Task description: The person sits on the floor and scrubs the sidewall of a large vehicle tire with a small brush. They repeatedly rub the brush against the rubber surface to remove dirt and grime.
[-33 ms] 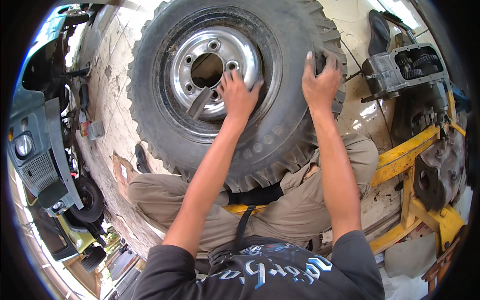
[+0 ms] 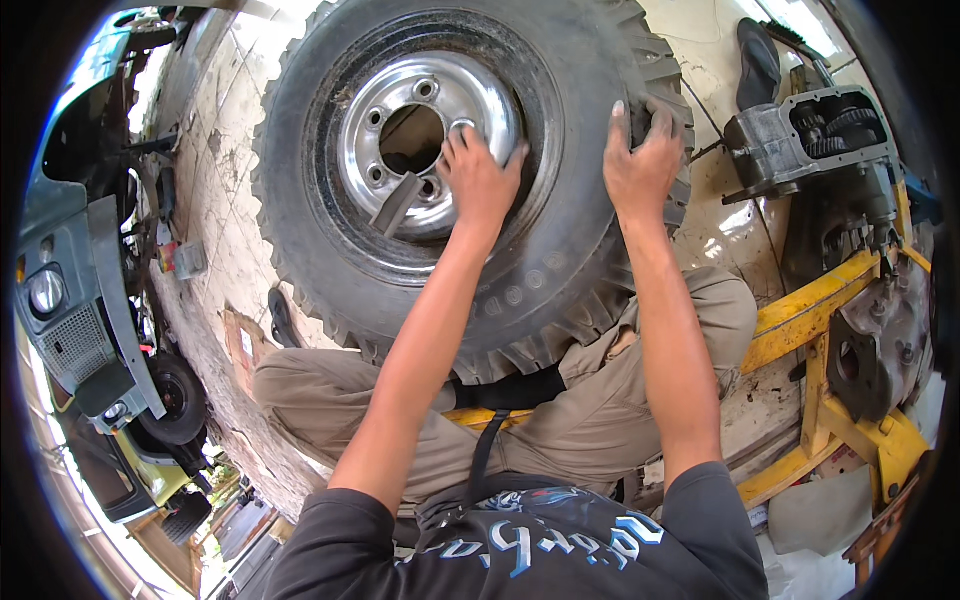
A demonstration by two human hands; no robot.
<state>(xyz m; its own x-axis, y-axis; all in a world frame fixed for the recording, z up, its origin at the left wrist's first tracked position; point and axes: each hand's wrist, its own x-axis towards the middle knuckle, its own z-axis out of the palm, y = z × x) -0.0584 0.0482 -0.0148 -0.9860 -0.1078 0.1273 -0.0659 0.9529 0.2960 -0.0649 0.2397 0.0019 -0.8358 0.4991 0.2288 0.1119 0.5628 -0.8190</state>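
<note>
A large black tyre with chunky tread lies flat before me, partly over my crossed legs. Set in it is a silver wheel rim with a round centre opening and several bolt holes. My left hand grips the raised centre of the rim on its right side, fingers bent over the face and thumb at the outer wall. On the tyre's right shoulder, my right hand clasps the tread, thumb on the sidewall and fingertips partly hidden among the lugs. A short grey metal bar rests across the lower rim.
At right stands an open gearbox housing with gears showing, near a yellow metal frame. A dark sandal lies behind it. Another sandal and flattened cardboard are at left. A blue-grey vehicle front is farther left.
The tyre has turned slightly, its lower sidewall shifting right. My left hand has moved a little right and up along the rim. My right hand has stayed nearly in place.
</note>
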